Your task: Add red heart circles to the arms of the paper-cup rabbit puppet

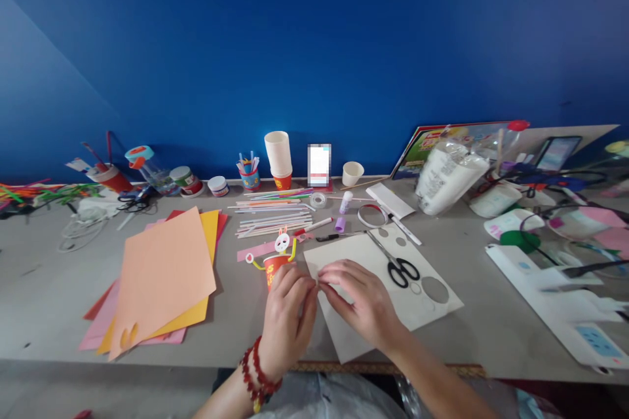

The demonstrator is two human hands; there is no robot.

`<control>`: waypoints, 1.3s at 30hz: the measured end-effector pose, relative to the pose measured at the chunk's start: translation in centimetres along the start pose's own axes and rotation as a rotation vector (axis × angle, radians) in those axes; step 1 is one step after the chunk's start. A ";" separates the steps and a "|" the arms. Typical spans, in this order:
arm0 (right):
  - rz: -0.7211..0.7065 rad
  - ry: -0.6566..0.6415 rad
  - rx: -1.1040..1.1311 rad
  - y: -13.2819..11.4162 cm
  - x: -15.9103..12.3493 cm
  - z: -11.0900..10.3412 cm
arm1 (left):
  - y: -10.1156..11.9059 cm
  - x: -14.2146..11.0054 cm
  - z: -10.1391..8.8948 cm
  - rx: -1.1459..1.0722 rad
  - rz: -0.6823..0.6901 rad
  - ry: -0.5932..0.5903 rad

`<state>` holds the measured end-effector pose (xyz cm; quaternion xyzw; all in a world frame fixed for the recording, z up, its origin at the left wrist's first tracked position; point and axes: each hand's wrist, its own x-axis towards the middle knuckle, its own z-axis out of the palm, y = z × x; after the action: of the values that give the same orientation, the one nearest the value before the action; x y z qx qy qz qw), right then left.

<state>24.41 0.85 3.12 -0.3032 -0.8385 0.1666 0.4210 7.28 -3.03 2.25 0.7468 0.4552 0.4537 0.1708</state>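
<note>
My left hand [291,308] and my right hand [361,301] meet above the left edge of a white paper sheet [339,321]. Their fingers are pinched together, and whatever lies between the fingertips is too small or hidden to make out. Just behind my left hand stands a red paper cup [275,263], its lower part covered by the hand. It carries a white bunny face [282,242] with pink ears and bent yellow arms. Black-handled scissors [403,272] rest on the white sheet, which has several round holes cut in it.
Coloured paper sheets [167,275] are stacked at left. Behind my hands lie straws [275,219], a glue stick [346,201], a tape roll [372,215] and a marker [407,230]. Stacked white cups [278,154] stand by the wall. A power strip [555,308] occupies the right side.
</note>
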 end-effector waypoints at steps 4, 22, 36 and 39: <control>0.000 0.025 0.002 -0.2 0.1 0.0 | 0.1 0.0 0.0 -0.011 -0.001 0.005; 0.050 0.033 0.048 -0.7 0.2 -0.3 | -0.1 0.0 -0.1 0.014 0.033 0.034; 0.011 0.045 -0.013 -1.0 0.3 -0.4 | 0.0 0.1 -0.1 0.017 0.075 0.046; 0.002 0.058 -0.017 -0.9 0.2 -0.2 | 0.0 0.1 0.0 -0.004 0.076 0.053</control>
<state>24.17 0.32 3.87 -0.3124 -0.8271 0.1510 0.4422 7.29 -2.93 2.27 0.7512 0.4299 0.4802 0.1427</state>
